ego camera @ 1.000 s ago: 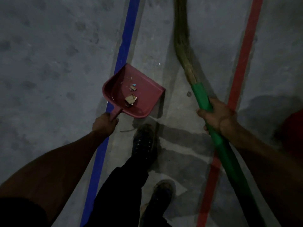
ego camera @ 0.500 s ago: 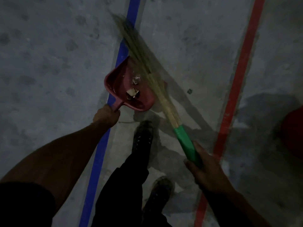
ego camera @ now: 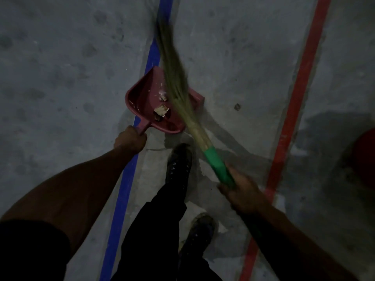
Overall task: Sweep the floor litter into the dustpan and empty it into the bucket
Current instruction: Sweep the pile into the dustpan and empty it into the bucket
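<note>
A dark red dustpan (ego camera: pixel 142 98) lies on the grey concrete floor across a blue line. My left hand (ego camera: pixel 130 141) grips its short handle. Scraps of paper litter (ego camera: pixel 161 110) lie inside the pan. My right hand (ego camera: pixel 241 194) holds the green handle of a grass broom (ego camera: pixel 217 165). The broom's blurred bristles (ego camera: pixel 174 78) slant up and left across the right half of the pan. A red bucket (ego camera: pixel 364 159) shows only partly at the right edge.
A blue floor line (ego camera: pixel 121 199) runs under the pan, and a red floor line (ego camera: pixel 292 118) lies to the right. My two dark shoes (ego camera: pixel 178 161) and a trouser leg stand between the lines. A small speck (ego camera: pixel 237 107) sits on the floor right of the pan.
The broom swung left from beside the pan to lie over it. My right hand pulled back toward me. The pan stays in place on the blue line.
</note>
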Demonstrator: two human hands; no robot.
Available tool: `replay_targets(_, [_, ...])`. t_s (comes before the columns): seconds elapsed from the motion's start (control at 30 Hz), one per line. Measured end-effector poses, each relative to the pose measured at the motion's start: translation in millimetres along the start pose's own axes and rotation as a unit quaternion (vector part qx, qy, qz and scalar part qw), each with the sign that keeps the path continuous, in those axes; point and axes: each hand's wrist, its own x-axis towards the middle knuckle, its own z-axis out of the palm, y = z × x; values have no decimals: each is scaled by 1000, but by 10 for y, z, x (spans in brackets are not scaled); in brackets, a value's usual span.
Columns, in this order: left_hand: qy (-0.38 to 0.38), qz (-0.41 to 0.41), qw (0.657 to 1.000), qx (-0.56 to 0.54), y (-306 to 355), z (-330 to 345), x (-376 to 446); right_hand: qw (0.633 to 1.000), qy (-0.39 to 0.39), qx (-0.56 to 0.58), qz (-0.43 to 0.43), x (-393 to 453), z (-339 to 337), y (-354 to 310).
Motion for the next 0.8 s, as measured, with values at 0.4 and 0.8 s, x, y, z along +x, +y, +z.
replay_targets(0.4, [-24,51,998,-2,-34,31,-102,969,179,167,45,-540,-68,416])
replay_targets(0.8, [-56,139,984,94,368,271,-145,925,231,267,143,-549,13,683])
